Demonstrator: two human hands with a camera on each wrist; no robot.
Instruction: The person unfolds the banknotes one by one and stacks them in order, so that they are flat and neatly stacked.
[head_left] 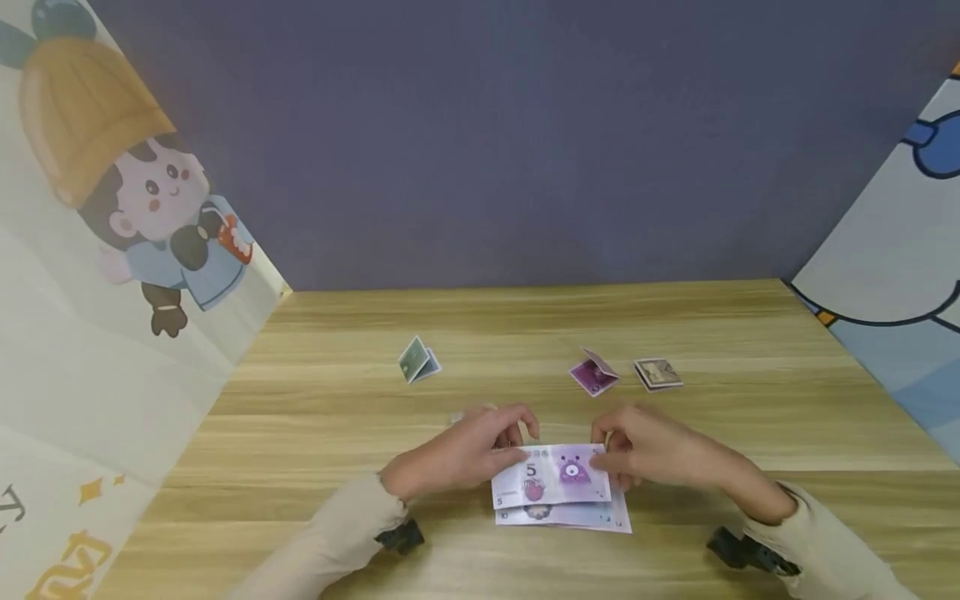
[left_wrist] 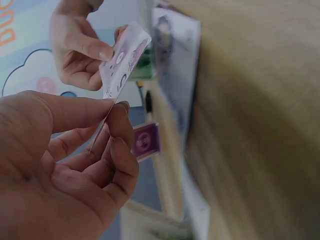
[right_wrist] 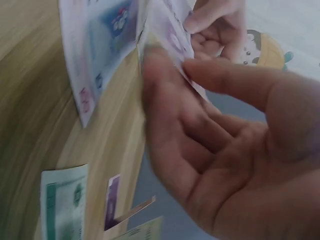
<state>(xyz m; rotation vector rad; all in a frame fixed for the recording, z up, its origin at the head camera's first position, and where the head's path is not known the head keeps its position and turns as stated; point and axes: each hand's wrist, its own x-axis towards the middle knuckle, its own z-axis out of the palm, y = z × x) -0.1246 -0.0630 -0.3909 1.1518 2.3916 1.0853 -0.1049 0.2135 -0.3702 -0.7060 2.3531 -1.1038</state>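
Note:
A purple play banknote [head_left: 551, 475] marked 5 is stretched between both hands. My left hand [head_left: 468, 446] pinches its left end between thumb and fingers. At the other end my right hand [head_left: 652, 446] pinches the note with thumb and curled fingers. In the left wrist view the note [left_wrist: 120, 65] is held raised and tilted. A second, pale blue-purple note [head_left: 592, 518] lies below it on the table, partly covered in the head view. The right wrist view shows that lower note [right_wrist: 100, 45] with its blue print.
On the wooden table [head_left: 337, 433] stand folded notes: a green one [head_left: 414, 362] back left, a purple one [head_left: 592, 379] and a brown one [head_left: 660, 372] back right. A green note [right_wrist: 65, 200] appears in the right wrist view. A dark panel [head_left: 525, 167] rises behind.

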